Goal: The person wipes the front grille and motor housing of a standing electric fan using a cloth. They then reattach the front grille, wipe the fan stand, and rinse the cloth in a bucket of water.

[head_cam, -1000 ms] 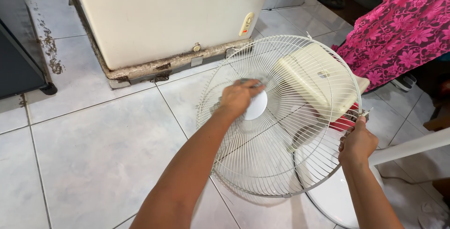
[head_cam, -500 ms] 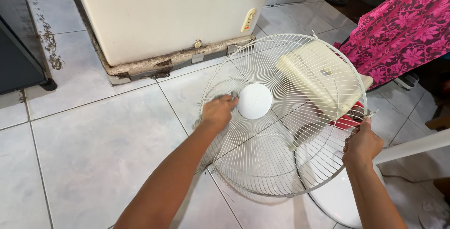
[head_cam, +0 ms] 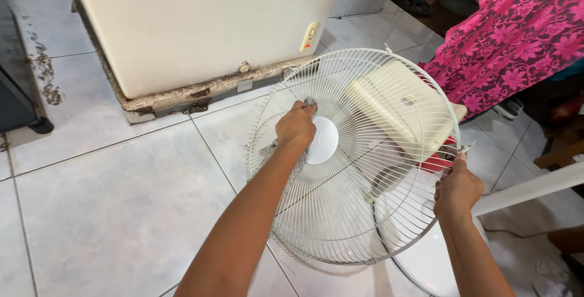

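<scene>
The wiping of the white wire fan guard [head_cam: 359,169] looks to be in hand; the left hand [head_cam: 296,128] presses a small grey cloth [head_cam: 309,103] against the wires just beside the round centre cap [head_cam: 323,141]; the right hand [head_cam: 456,190] is closed on the guard's rim, holding it tilted above the tiled floor [head_cam: 109,200]. The next stroke probably calls for a firm rim grip and light pressure, so the thin wires do not bend.

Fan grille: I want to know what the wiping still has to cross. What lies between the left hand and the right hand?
In the head view, white wire spokes of the fan grille and its round centre cap span from left hand to right hand.
</scene>
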